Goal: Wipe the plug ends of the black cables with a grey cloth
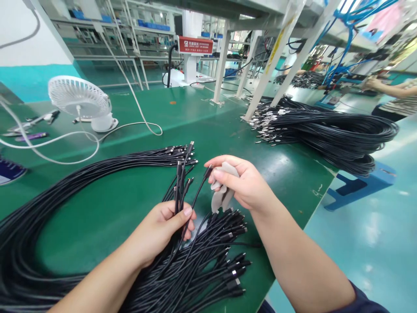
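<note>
My left hand (174,221) is closed around several black USB cables (179,182), their plugs standing up above the thumb. To its right, my right hand (241,182) pinches one cable's plug (209,170) between thumb and fingers. A crumpled pale grey cloth (224,191) is also in the right hand, hanging below the fingers. Under both hands lies a loose bundle of black cables (208,256), plug ends pointing right. The bundle curves round at the left, and more plug ends (176,152) lie behind my left hand.
A white fan (80,98) with a white cord stands at the back left of the green table (202,117). Another large cable bundle (325,124) hangs over the right edge above a blue stool (361,187). White posts (224,65) rise behind. A co-worker's arm (391,89) shows at far right.
</note>
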`<state>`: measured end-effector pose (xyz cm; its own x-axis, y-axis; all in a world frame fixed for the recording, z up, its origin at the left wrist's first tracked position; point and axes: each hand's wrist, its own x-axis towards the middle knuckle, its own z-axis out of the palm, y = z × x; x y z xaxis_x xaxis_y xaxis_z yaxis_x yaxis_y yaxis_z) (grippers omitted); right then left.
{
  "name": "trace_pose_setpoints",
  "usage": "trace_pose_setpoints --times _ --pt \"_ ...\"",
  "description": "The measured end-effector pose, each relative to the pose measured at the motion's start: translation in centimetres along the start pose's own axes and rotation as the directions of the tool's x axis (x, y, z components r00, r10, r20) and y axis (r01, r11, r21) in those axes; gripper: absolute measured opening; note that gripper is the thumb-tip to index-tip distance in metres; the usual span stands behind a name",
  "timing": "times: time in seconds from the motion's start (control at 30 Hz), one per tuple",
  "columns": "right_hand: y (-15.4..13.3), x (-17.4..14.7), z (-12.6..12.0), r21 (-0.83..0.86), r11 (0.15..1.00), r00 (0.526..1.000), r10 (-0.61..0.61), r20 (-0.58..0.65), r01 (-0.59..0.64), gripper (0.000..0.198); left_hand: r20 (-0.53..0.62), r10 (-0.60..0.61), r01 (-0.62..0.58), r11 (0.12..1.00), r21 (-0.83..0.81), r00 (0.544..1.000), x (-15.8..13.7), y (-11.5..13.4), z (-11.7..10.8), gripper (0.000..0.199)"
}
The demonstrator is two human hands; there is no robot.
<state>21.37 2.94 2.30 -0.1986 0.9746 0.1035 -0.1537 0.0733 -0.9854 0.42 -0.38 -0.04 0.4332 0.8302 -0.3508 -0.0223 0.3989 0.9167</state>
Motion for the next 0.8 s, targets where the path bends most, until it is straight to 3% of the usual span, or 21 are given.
trace_pose_setpoints --times 0.07,0.27,0.47,0.8 --pt "0.1 0.0 0.5 0.017 1.0 1.0 0.012 0.018 -0.012 0.028 0.03 0.006 -0.005 1.0 -0.023 1.0 0.0 0.1 0.0 0.043" --pt "-0.7 -0.4 1.8 -0.066 0.998 1.0 -0.011 -0.008 0.011 0.013 0.113 -0.016 0.025 0.996 -0.081 0.993 0.1 0.5 0.1 0.043" --pt "-0.9 -0.8 2.0 -0.132 0.991 0.998 -0.04 -0.044 0.034 0.015 0.156 -0.021 0.036 0.995 -0.094 0.988 0.1 0.3 -0.1 0.041" --pt "-1.0 -1.0 1.6 0.025 0.999 0.999 0.039 0.019 -0.04 0.018 0.141 -0.011 0.014 1.0 -0.02 0.99 0.0 0.3 0.1 0.042"
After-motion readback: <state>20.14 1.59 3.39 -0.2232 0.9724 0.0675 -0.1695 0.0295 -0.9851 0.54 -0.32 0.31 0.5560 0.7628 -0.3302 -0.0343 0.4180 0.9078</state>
